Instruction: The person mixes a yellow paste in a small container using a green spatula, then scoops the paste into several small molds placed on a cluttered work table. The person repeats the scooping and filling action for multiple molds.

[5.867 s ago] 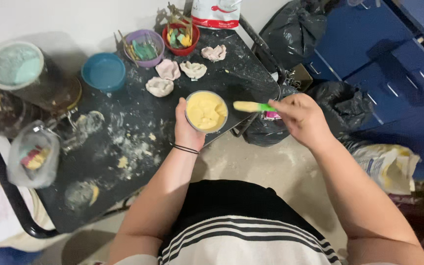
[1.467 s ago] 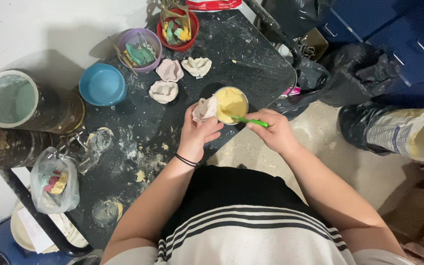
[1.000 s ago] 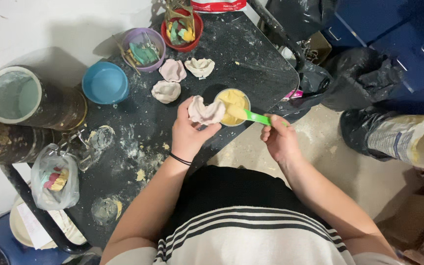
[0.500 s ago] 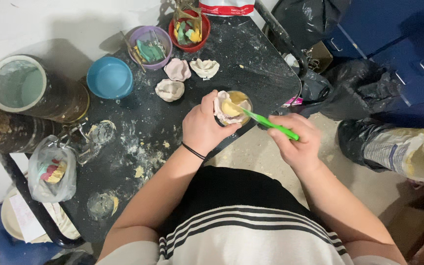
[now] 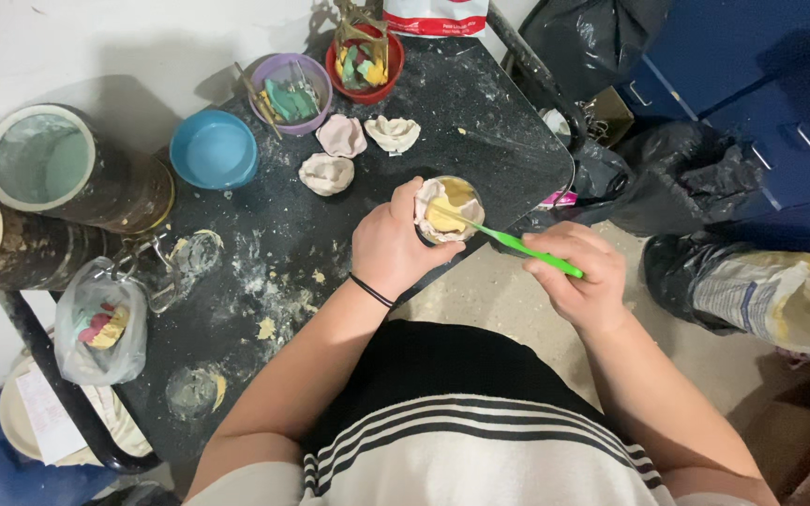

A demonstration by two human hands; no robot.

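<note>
Brush [image 5: 517, 245] tip now inside mould [image 5: 442, 208], left hand [image 5: 391, 245] cupping it

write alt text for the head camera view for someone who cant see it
Seen from above, a person's left hand holds a shell-shaped mould of yellow paste while the right hand works it with a green brush, over a messy black table with bowls and three more moulds.

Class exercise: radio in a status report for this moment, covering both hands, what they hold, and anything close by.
Left hand grips shell-shaped mould. Right hand holds green brush, tip in mould's yellow paste. Three pale moulds lie apart on black table.
</note>
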